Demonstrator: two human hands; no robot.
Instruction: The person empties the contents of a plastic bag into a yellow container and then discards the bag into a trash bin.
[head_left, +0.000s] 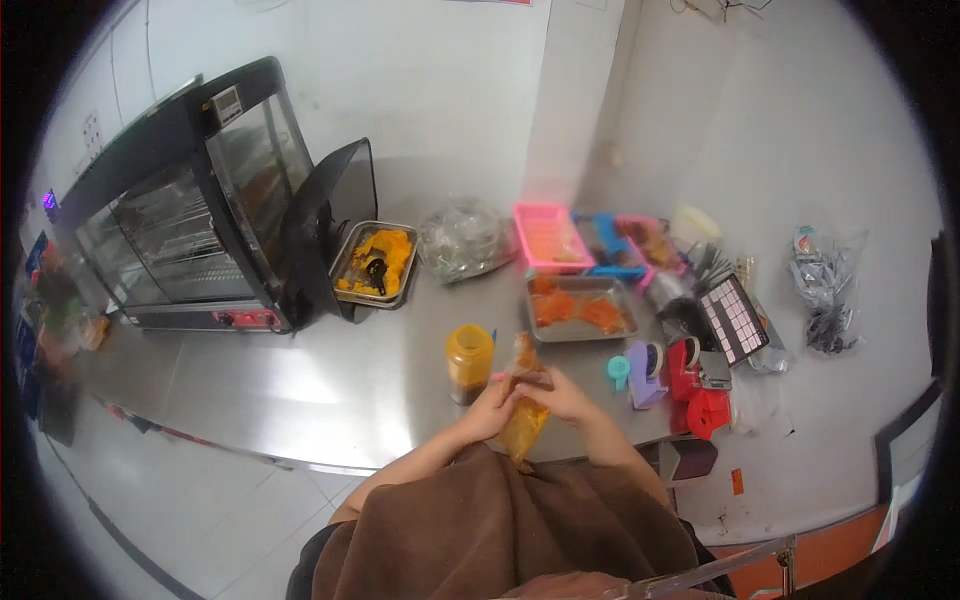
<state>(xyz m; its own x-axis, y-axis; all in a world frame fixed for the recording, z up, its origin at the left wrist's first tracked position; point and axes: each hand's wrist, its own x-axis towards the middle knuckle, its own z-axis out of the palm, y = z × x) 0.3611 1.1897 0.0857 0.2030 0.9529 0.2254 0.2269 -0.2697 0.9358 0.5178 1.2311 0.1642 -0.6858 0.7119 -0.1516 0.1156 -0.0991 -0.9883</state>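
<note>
Close to the steel counter's front edge, my left hand (487, 410) and my right hand (561, 395) meet around one narrow clear plastic bag (526, 431). Both grip its middle; the fingers partly cover it. Its lower part looks yellow and hangs against the brown cloth (450, 517) over my front. The upper end sticks out above my fingers and looks orange-brown, a little blurred. Just left of my left hand stands an open yellow plastic jar (470, 364) with dark contents low inside. Beyond my hands lies a steel tray (581, 336) holding orange food pieces (574, 309).
A glass display warmer (187, 225) stands left. Beside it are a steel tray of yellow food (390, 247) and a bulging plastic bag (465, 240). Pink (555, 262) and blue baskets stand along the wall. Right are a purple tape dispenser (643, 379) and red dispensers (684, 375).
</note>
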